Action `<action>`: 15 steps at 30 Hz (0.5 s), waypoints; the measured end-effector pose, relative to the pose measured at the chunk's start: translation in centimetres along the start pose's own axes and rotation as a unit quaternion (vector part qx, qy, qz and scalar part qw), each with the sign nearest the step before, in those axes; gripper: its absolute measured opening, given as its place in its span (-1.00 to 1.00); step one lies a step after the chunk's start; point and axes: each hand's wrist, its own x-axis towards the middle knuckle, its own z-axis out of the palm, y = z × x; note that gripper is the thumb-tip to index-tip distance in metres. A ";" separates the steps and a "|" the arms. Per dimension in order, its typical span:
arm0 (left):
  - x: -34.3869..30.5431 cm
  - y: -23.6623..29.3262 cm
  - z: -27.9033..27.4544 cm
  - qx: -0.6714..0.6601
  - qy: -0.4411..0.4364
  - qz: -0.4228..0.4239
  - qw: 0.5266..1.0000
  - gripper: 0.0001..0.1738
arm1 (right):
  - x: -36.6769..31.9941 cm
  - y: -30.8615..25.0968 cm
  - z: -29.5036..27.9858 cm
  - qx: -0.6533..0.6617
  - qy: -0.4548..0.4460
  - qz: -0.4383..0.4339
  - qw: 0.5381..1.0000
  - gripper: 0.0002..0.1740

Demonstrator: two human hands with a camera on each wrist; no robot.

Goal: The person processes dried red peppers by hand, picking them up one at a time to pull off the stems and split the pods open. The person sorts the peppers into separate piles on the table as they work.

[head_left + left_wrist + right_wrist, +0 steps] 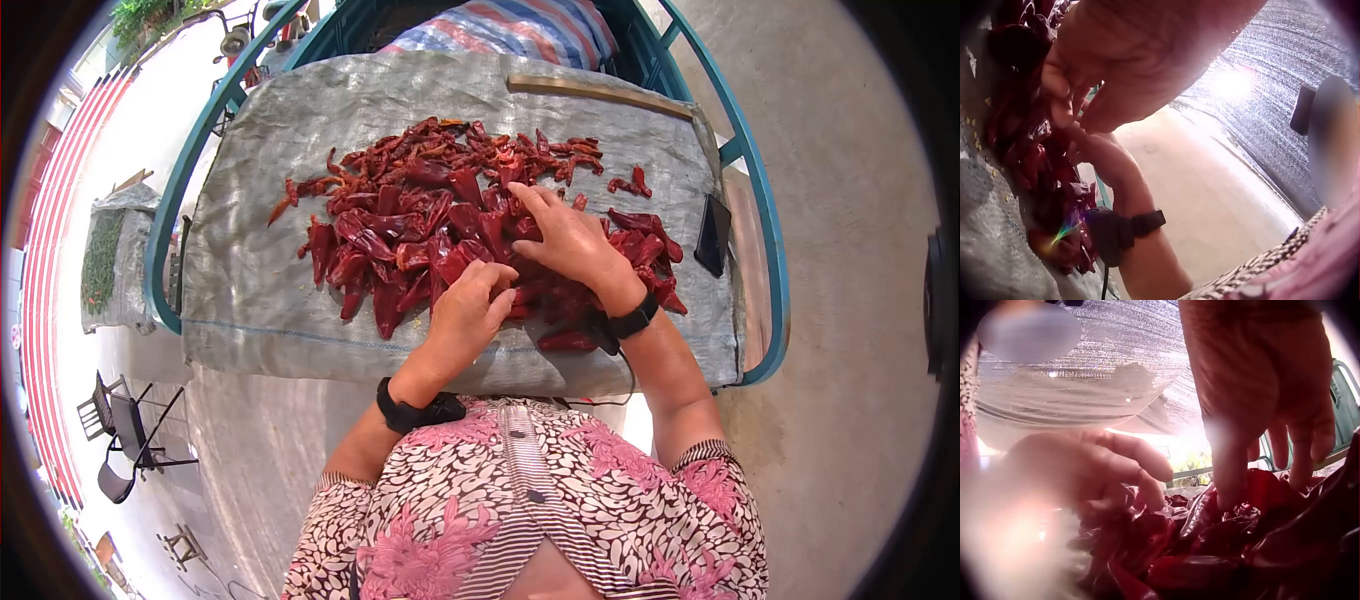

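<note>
Dried red peppers [390, 235] lie heaped on a grey woven sheet [260, 110]. My right hand [575, 240] is over the right part of the heap, fingers spread and pointing down. In the right wrist view its fingertips [1300, 478] reach in among the glossy peppers [1197, 572]. Lower and to the left, my left hand [468, 312] is at the near edge of the heap with its fingers loosely bent. Thumb and forefinger stand apart in the head view, and no pepper shows between them. Both wrists wear black straps.
A black phone [713, 235] lies at the sheet's right side, and a wooden stick [600, 93] along its far edge. Teal metal rails [770, 260] flank the sheet. Behind it is a striped bag [510, 30]. Chairs [130, 435] stand on the floor at left.
</note>
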 end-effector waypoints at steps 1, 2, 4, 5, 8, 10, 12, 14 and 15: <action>-0.1 -0.1 -0.3 -0.001 -0.012 0.002 1.000 -0.74 | 0.5 0.0 0.1 0.006 -0.007 -0.005 1.000 -0.07; -0.2 -0.3 -0.6 -0.009 -0.012 0.010 1.000 -0.74 | 0.8 -0.1 0.1 0.010 -0.027 0.008 1.000 -0.21; -0.5 -0.8 -0.8 -0.027 -0.013 0.026 0.999 -0.74 | 1.0 0.6 0.5 -0.024 -0.029 0.010 0.999 -0.37; -0.4 -0.9 -1.0 -0.034 -0.017 0.025 0.999 -0.74 | 1.0 1.0 0.5 -0.041 -0.030 0.010 0.999 -0.45; -0.4 -1.0 -1.7 -0.056 -0.027 0.020 0.998 -0.72 | 0.0 0.7 -1.0 0.053 0.078 0.039 0.995 -0.69; 0.0 -1.1 -1.9 -0.072 -0.034 0.022 0.997 -0.69 | -0.8 0.0 -2.4 0.084 0.179 0.029 0.980 -0.69; 0.4 -0.5 -1.8 -0.079 -0.007 0.042 0.996 -0.61 | -2.1 -1.3 -3.6 0.087 0.265 0.020 0.960 -0.73; 1.0 0.3 -1.4 -0.081 0.018 0.069 0.994 -0.54 | -4.0 -3.6 -4.2 0.254 0.249 0.072 0.932 -0.78; 1.3 0.8 -1.1 -0.080 0.030 0.083 0.993 -0.50 | -4.8 -4.6 -4.0 0.335 0.240 0.096 0.906 -0.80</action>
